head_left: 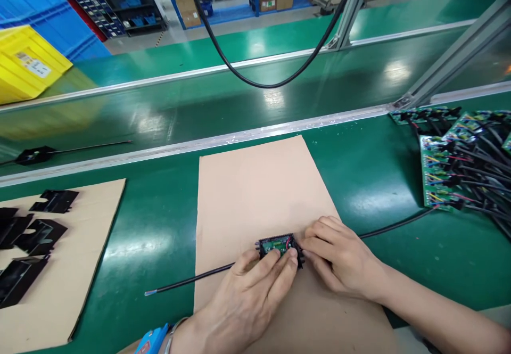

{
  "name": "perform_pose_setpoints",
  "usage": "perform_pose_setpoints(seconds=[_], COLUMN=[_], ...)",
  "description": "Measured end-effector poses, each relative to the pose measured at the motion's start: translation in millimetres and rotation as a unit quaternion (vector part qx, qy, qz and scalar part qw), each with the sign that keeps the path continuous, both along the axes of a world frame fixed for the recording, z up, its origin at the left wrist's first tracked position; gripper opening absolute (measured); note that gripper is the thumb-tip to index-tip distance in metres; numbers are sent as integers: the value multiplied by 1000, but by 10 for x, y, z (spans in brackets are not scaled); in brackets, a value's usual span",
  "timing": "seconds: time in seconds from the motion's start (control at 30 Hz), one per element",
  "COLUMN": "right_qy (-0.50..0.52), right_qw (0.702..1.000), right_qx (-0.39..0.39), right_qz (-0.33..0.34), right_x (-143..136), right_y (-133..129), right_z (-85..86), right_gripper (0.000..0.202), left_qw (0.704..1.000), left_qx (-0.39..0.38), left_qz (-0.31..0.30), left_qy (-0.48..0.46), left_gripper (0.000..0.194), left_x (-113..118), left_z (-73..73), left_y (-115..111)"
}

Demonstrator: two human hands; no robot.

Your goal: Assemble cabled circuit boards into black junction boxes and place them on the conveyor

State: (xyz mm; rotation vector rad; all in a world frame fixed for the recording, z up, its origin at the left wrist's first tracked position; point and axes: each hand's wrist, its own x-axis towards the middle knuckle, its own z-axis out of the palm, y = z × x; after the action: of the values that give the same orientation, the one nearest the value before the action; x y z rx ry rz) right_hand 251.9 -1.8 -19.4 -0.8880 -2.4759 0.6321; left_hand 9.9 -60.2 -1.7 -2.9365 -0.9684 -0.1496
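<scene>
A small black plastic housing lies on a sheet of cardboard, with a green circuit board and a short red wire inside. My left hand grips the housing from the near side, two fingertips pressed on the board. At the right end, my right hand is closed, its fingertips pinching where the cable enters. From behind that hand a black cable runs right. Another black cable with a stripped end extends left of the housing. My fingers cover part of the board.
Several black housings sit on cardboard at left. Wired circuit boards pile up at right. Beyond the metal rail lies a dark part with a thin lead. A black cable loop hangs overhead. A yellow bin stands at far left.
</scene>
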Motion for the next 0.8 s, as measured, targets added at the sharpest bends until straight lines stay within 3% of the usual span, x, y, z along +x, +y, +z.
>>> perform_pose_setpoints(seconds=[0.13,0.23,0.37,0.47,0.6,0.67,0.73,0.8], right_qy=[3,-1,-17,-42,-58,-48,-31,-20], right_qw=[1000,1000,999,998,997,996,994,989], right_qx=[7,17,33,52,47,52,89,140], right_qz=[-10,-14,-5,-13,-35,-45,-53,-50], right_x=[-43,-52,118,391,638,623,540,438], right_y=[-20,-37,-11,25,37,95,275,623], right_z=[-9,-18,14,11,-52,-39,42,186], right_gripper=[24,23,22,31,15,11,10,10], left_qw=[999,999,975,956,946,946,949,952], left_qx=[9,-49,-139,-154,-193,-182,-139,-81], left_qz=[-2,18,94,197,234,240,252,268], left_qy=[44,-3,-146,-153,-111,-121,-127,-120], left_gripper=[54,58,59,47,14,15,17,16], left_x=[91,80,-261,-627,-890,-941,-988,-1037], left_z=[-1,40,225,333,256,193,185,258], left_y=[-42,10,114,80,-85,-86,65,395])
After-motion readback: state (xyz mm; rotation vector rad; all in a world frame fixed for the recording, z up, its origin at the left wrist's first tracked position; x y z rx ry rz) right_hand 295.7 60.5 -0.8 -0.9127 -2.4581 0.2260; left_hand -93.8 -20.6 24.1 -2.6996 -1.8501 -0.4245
